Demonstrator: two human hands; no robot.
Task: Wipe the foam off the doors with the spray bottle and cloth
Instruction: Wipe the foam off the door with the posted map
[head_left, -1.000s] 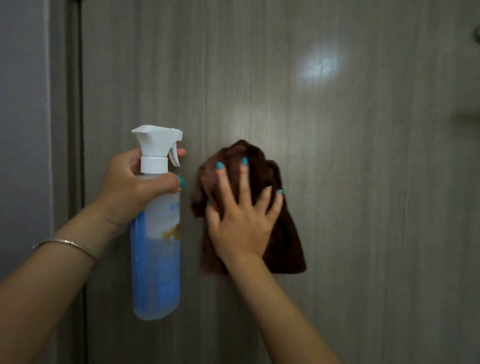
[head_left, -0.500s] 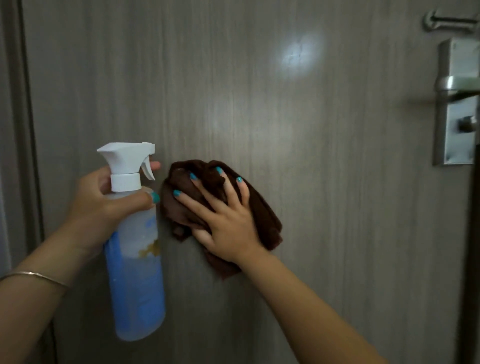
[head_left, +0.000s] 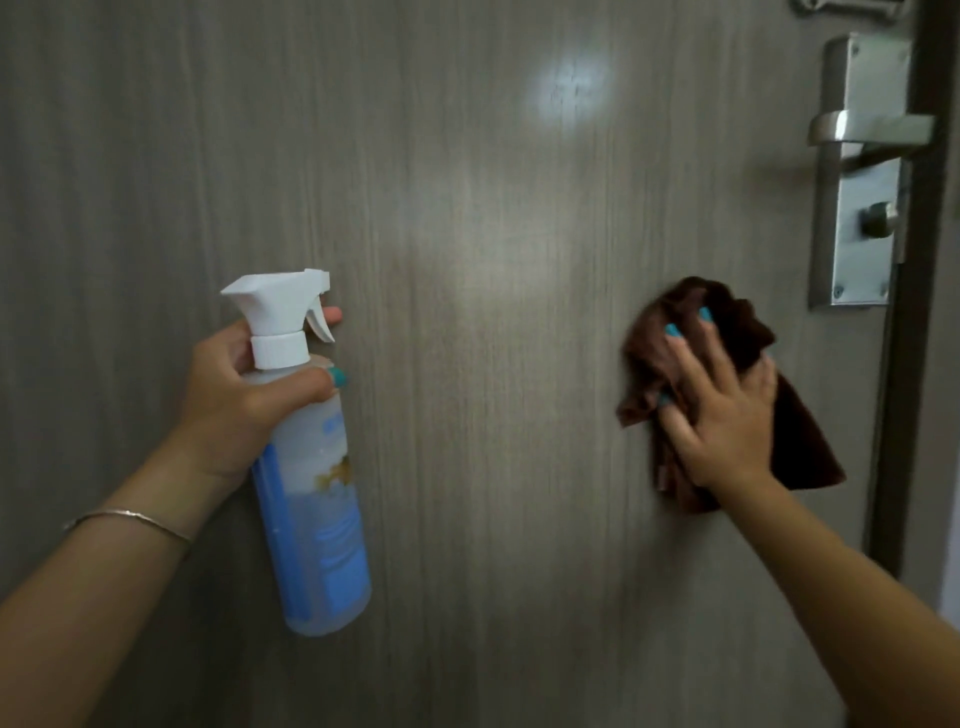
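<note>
A grey wood-grain door (head_left: 493, 208) fills the view. My left hand (head_left: 239, 395) grips the neck of a blue spray bottle (head_left: 311, 514) with a white trigger head, held upright in front of the door's left half. My right hand (head_left: 722, 415) presses a crumpled dark brown cloth (head_left: 800, 441) flat against the door with spread, straight fingers, low on the right side just below the lock plate. I see no foam on the door; the cloth and hand are blurred by motion.
A metal lever handle (head_left: 872, 130) on a steel lock plate (head_left: 857, 249) sits at the upper right, close above the cloth. The dark door edge (head_left: 904, 364) runs down the right side. A light reflection (head_left: 569, 91) glares near the top centre.
My right hand has swept the cloth from beside the bottle far to the right, toward the lock plate. The left hand still holds the bottle in much the same pose.
</note>
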